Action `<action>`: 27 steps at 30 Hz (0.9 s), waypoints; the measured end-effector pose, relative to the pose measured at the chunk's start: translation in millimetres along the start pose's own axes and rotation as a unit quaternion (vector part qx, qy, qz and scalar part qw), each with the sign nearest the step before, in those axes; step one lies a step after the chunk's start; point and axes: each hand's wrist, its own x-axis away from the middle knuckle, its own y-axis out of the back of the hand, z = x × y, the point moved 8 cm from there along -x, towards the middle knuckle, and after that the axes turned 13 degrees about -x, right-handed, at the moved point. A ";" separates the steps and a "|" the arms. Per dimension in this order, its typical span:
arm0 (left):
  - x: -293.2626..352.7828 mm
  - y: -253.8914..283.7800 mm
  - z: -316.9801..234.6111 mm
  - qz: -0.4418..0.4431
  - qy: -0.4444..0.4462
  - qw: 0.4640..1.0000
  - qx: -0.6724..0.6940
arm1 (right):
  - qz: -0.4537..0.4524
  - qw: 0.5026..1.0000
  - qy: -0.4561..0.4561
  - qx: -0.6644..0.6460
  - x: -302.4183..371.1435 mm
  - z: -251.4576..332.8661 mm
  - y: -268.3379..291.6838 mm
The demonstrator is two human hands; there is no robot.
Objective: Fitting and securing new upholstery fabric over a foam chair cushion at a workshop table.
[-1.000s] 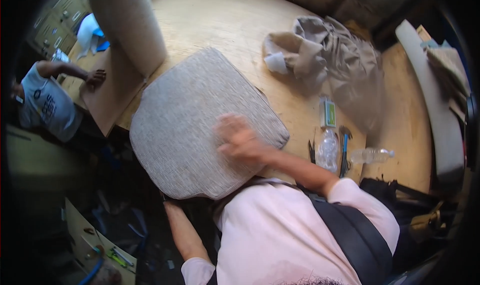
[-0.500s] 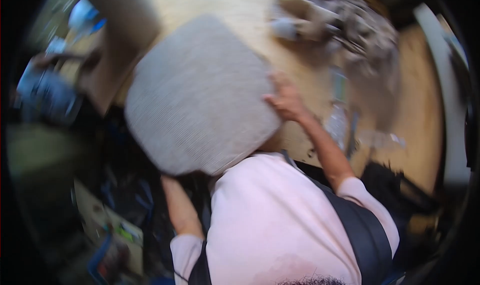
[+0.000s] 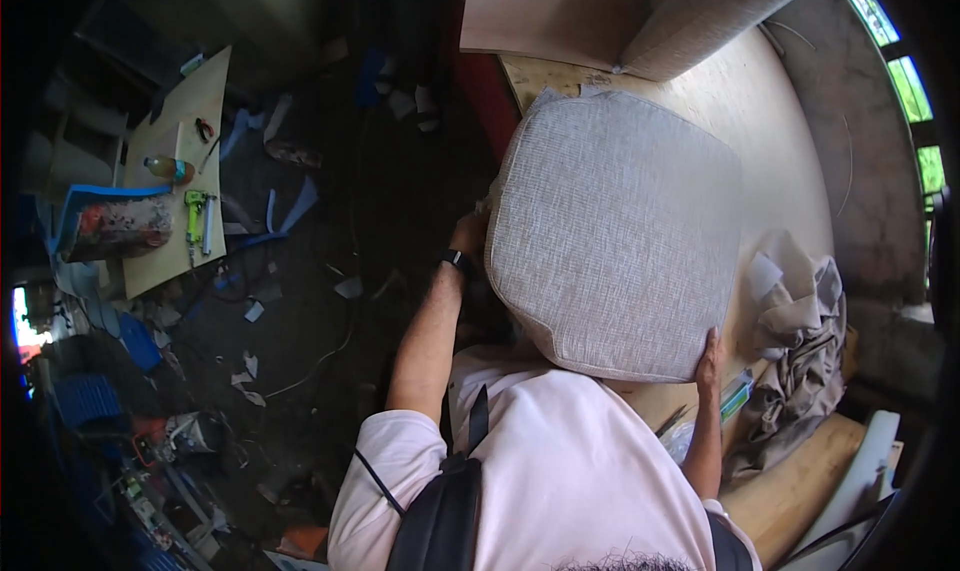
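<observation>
A light grey fabric-covered seat cushion (image 3: 615, 236), squarish with rounded corners and piped edges, is in front of my chest at the edge of the wooden table (image 3: 790, 151). My left hand (image 3: 470, 233), below a dark wristband, grips its left side; some fingers are hidden behind the cushion. At the lower right corner, my right hand (image 3: 709, 363) holds the edge, its fingertips partly out of sight. Loose fabric flaps show along the cushion's far edge.
Crumpled brown-grey fabric (image 3: 800, 341) lies right on the table. Another upholstered piece (image 3: 700, 21) and a brown board (image 3: 545, 21) are at the far end, near another person's hand. Left, a board (image 3: 170, 101) carries a green tool (image 3: 194, 216) and a bottle (image 3: 170, 169). Scraps litter the floor.
The view has swung left, showing more floor and the side board. The cushion now appears turned and further right. My left hand, hidden under it before, shows at its left side.
</observation>
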 end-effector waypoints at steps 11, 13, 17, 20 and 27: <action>27.0 -28.2 -30.8 -0.114 -0.182 0.958 -0.190 | -0.099 0.963 0.106 0.229 -21.8 113.6 -31.9; 39.7 -40.4 -37.6 -0.175 -0.228 0.940 -0.185 | -0.117 0.949 0.126 0.264 -51.8 116.5 -18.2; 49.9 -12.5 83.4 -0.235 -0.165 0.945 -0.158 | -0.047 0.945 0.148 0.287 -95.9 166.9 -68.0; 43.2 -40.6 -34.0 0.078 -0.157 0.956 -0.234 | -0.077 0.925 0.113 0.354 -102.1 154.4 -22.2; -30.2 8.1 95.9 0.107 -0.002 0.964 0.245 | 0.009 0.917 0.176 0.357 -87.9 207.4 -117.2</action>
